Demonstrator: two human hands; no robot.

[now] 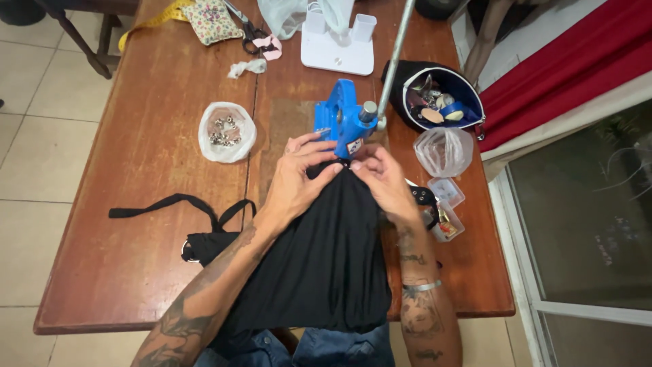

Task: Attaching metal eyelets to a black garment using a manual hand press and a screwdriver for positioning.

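Note:
A black garment (326, 258) lies spread from my lap up onto the wooden table (142, 224). Both hands pinch its gathered top edge right at the base of a blue hand press (343, 119). My left hand (299, 180) grips the fabric from the left, fingers curled over the bunched edge. My right hand (384, 180) holds the same edge from the right, fingertips touching the press. The press's metal lever (397, 54) rises up and to the right.
A clear bag of metal snaps (226, 131) sits left of the press. A black strap piece (197, 231) lies at the left. An open black pouch (441, 102), clear tubs (445, 151), a white stand (337, 44), scissors (252, 32) and a pincushion (212, 20) crowd the far side.

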